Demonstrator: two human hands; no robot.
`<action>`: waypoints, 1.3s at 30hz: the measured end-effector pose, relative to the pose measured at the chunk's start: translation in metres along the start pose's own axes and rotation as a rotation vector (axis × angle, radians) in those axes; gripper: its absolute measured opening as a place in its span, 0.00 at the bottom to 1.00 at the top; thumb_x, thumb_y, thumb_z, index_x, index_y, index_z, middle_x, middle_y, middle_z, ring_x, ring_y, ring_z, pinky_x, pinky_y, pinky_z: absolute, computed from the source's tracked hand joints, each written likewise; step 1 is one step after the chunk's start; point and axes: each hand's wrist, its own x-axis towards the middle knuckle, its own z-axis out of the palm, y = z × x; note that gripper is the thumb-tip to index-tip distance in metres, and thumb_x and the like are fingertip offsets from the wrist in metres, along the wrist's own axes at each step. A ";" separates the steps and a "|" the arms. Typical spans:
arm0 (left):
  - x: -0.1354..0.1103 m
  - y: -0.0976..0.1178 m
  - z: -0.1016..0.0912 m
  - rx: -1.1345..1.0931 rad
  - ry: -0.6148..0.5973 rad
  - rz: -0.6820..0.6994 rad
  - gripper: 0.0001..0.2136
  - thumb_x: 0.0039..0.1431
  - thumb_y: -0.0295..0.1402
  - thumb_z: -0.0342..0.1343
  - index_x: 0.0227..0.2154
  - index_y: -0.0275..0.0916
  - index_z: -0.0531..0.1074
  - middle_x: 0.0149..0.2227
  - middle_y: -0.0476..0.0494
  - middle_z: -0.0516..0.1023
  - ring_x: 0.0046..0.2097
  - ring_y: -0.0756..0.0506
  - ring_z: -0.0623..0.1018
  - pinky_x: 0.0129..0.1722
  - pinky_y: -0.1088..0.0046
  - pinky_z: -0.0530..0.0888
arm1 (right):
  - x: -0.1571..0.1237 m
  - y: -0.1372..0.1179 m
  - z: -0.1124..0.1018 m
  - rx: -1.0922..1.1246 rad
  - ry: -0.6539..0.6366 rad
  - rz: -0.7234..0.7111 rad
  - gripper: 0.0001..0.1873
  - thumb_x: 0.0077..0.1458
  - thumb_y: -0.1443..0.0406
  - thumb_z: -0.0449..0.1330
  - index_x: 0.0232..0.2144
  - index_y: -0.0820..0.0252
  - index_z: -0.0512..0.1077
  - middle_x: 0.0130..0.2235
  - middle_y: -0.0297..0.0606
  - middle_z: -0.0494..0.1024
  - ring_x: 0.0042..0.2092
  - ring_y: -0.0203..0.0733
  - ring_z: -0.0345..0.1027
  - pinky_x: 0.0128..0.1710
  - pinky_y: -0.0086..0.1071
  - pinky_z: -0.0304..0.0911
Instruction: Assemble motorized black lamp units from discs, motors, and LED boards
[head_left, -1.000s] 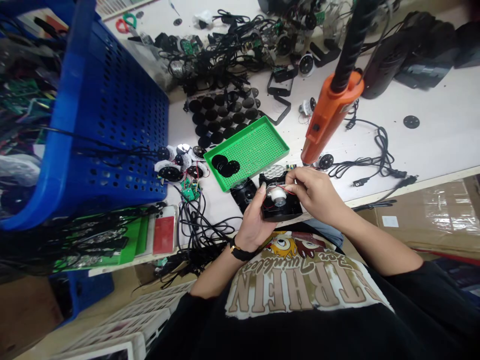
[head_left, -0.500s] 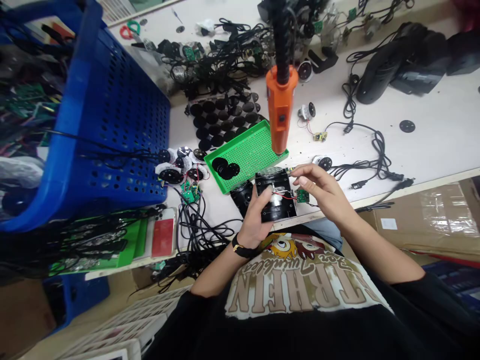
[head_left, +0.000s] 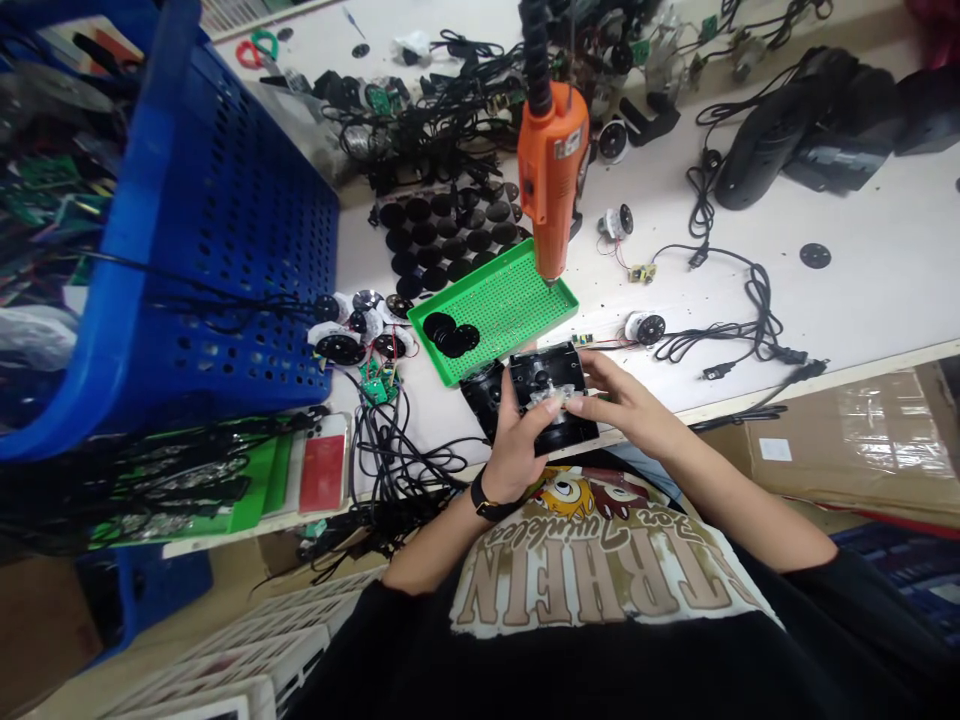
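We are noting an orange power screwdriver point(head_left: 551, 170) hanging above a green perforated tray point(head_left: 510, 295), black discs point(head_left: 448, 335) lying in its corner, a blue crate point(head_left: 225, 250) standing to the left, black cables point(head_left: 390, 450) trailing over the table edge

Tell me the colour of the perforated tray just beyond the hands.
The tray is bright green, seen in the head view.

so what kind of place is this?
Probably a small electronics assembly bench: a hanging orange power screwdriver, a green parts tray, loose circuit boards and cables, and a black housing held in the left hand and right hand.
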 end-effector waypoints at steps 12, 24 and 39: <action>0.000 0.004 0.001 -0.035 0.031 0.011 0.28 0.50 0.35 0.73 0.55 0.52 0.74 0.48 0.47 0.83 0.54 0.36 0.82 0.58 0.56 0.76 | -0.003 0.000 -0.020 -0.179 -0.075 -0.022 0.32 0.62 0.49 0.64 0.64 0.50 0.67 0.60 0.45 0.76 0.58 0.50 0.73 0.59 0.49 0.69; 0.017 0.017 -0.006 -0.133 0.104 0.122 0.17 0.56 0.42 0.69 0.48 0.45 0.78 0.46 0.41 0.84 0.60 0.36 0.78 0.59 0.55 0.75 | -0.025 0.013 -0.015 -0.782 0.266 -0.583 0.12 0.67 0.70 0.57 0.47 0.52 0.78 0.44 0.42 0.83 0.46 0.47 0.78 0.46 0.45 0.76; 0.028 0.009 -0.011 -0.251 0.092 0.091 0.11 0.63 0.40 0.61 0.45 0.41 0.75 0.50 0.46 0.83 0.58 0.41 0.79 0.60 0.64 0.73 | 0.003 -0.014 0.010 -0.983 -0.077 -0.648 0.12 0.69 0.70 0.54 0.47 0.54 0.75 0.45 0.42 0.83 0.43 0.48 0.71 0.43 0.44 0.68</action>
